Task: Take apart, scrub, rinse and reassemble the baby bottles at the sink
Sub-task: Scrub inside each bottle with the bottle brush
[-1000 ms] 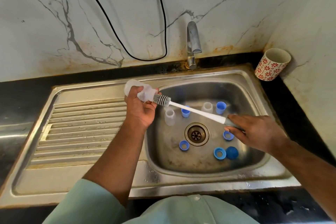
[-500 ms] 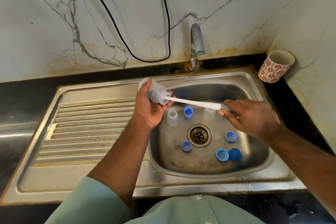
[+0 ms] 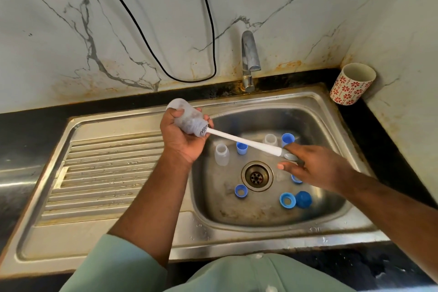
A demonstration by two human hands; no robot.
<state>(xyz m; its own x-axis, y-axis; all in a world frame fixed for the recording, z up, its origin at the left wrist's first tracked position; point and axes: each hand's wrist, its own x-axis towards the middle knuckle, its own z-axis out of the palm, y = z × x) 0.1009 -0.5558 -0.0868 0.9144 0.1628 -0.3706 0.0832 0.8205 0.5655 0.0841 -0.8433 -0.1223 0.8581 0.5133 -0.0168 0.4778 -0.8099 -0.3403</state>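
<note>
The left arm came up from the near edge of the sink (image 3: 132, 239) across the ribbed draining board, its forearm bare above a pale green sleeve (image 3: 113, 265), and ended over the left rim of the basin. The left hand (image 3: 181, 136) was curled tight round a clear baby bottle (image 3: 187, 118), which lay tilted with its base toward the far left and its mouth toward the basin. The brush (image 3: 241, 141) had its bristled head inside the bottle (only a striped bit showed at the mouth), and its white handle ran down to the right over the basin.

The right arm reached in from the near right corner, low over the basin. The right hand (image 3: 315, 168) pinched the handle's end between thumb and forefinger, the other fingers held loosely out over the drain (image 3: 257, 175).

In the basin stood another clear bottle (image 3: 222, 154) left of the drain, a blue cap (image 3: 241, 147) beside it under the handle, and a third clear bottle (image 3: 271, 140) with a blue cap (image 3: 287, 138) near the far wall. A blue ring (image 3: 241, 191) lay at the near side of the drain, and a ring (image 3: 287, 200) and a domed blue cap (image 3: 303, 199) touched each other further right; another blue piece (image 3: 296, 179) was partly hidden under the right hand.

Beyond the far edge rose the tap (image 3: 250, 59), with a black cable (image 3: 208, 31) hanging on the marble wall. A red-flowered cup (image 3: 350, 85) stood in the far right corner of the dark table (image 3: 384, 125).
</note>
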